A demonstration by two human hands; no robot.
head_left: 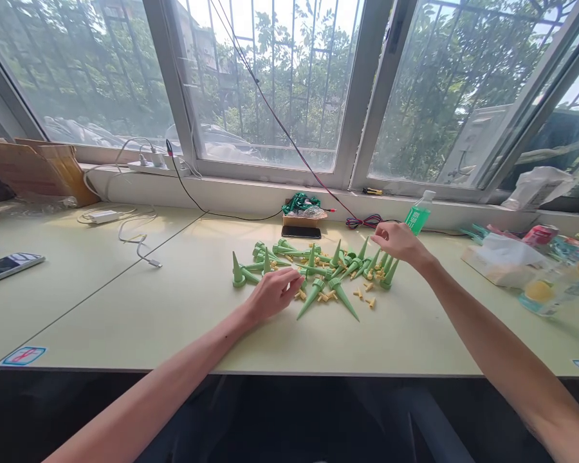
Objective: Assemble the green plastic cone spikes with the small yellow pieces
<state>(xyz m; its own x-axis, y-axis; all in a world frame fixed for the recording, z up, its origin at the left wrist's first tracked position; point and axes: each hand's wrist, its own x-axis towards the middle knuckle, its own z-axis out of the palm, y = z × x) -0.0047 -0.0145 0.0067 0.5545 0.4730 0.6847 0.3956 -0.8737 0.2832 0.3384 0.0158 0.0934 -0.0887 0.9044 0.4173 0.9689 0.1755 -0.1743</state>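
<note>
a row of tall windows (275, 96) fills the upper frame, lighting a pale counter (174, 321) that runs across the middle. at the centre lies a loose heap of green plastic plant-watering spikes (311, 299), within reach of both arms, probably so that neither has to stretch. some stand points up on their broad collars, which seem to serve as steady feet; others lie on their sides. the left hand (276, 288), at the heap's lower left, has its fingers curled inward; whether they grip anything is hidden. the right hand (394, 238), at the heap's upper right, is bent at the wrist with fingertips drawn together, perhaps to get at the upright spikes from above; i cannot tell if it holds one. a black phone (302, 232) lies behind, likely out of the way. the spikes are matte, slim cones with ribbed collars; small yellow t-shaped fittings (370, 303) are strewn among and beside them.
</note>
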